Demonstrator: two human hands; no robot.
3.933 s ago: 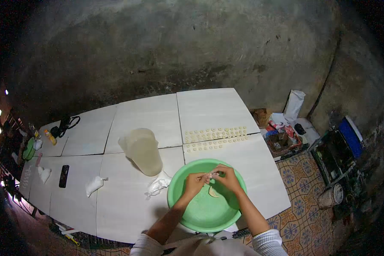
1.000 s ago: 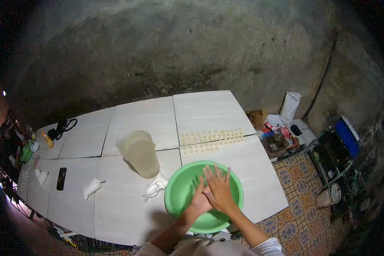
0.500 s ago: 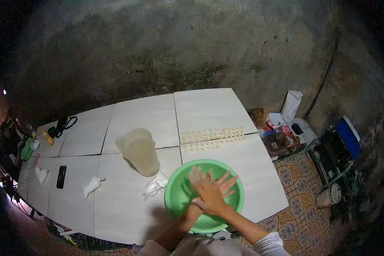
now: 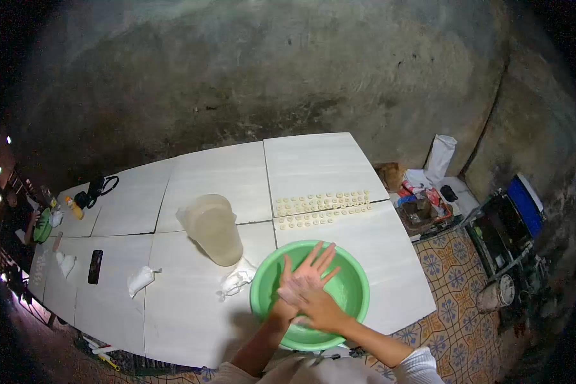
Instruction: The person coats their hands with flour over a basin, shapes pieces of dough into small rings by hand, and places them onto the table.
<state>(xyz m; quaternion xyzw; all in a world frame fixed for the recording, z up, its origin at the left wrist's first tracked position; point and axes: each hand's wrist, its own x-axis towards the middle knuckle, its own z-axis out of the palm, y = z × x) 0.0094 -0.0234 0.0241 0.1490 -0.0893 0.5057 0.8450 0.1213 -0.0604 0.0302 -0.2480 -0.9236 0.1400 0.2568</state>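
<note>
Green, the basin (image 4: 352,281) is sitting at six o'clock in the head view, under both hands. The left hand (image 4: 310,272) is spreading its fingers apart towards one o'clock; the right hand (image 4: 321,310) is lying across its palm, closed or open I cannot tell. Beyond, pale pieces (image 4: 314,216) are lying in rows at twelve.

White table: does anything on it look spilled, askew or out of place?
No clear spill shows. One thing looks untidy: a crumpled white bundle beside the pitcher, while the small pale pieces lie in neat rows.
</note>
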